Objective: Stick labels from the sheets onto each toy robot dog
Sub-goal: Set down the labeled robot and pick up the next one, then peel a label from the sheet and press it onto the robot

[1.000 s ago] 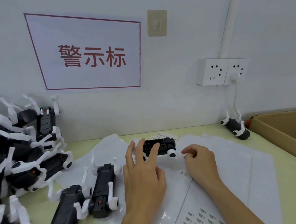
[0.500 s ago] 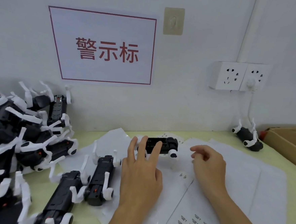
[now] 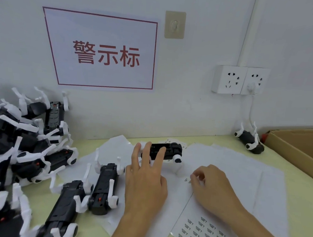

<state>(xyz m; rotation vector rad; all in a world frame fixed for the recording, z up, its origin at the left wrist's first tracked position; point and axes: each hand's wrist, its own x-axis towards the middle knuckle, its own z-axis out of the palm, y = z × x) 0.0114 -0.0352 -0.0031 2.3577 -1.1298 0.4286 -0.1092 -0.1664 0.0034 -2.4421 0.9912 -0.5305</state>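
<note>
1. Item in hand: one toy robot dog (image 3: 165, 150), black body with white legs, lying belly-up on the white sheets near the back of the table (image 3: 301, 206). Your left hand (image 3: 145, 180) steadies it with straight fingers laid across the underside; nothing is curled round it.
2. Label source: the label sheet (image 3: 207, 231) lies at the near edge, under your right forearm, with rows of small printed labels still on it. A few loose labels (image 3: 187, 180) show on the sheet just beside your right fingertips.
3. Right hand (image 3: 214, 187): fingers curled, tips drawn together low over the sheet. You seem to be picking at a label; I cannot tell whether one is already pinched free, as the fingertips hide it.
4. Step, as judged: label pick-up for the held dog. No fresh label is visible on its underside, though the detail there is too small to be sure.
5. Next move calls for: lifting the label cleanly by one edge, carrying it the short way to the dog, then pressing it flat on the underside while your left hand keeps the body from rocking.
6. Stock awaiting: two dogs (image 3: 106, 185) lying just left of your left hand, and a heap (image 3: 20, 146) further left against the wall.
7. Set apart: one dog (image 3: 250, 141) at the far right, beside the cardboard box (image 3: 298, 146).
</note>
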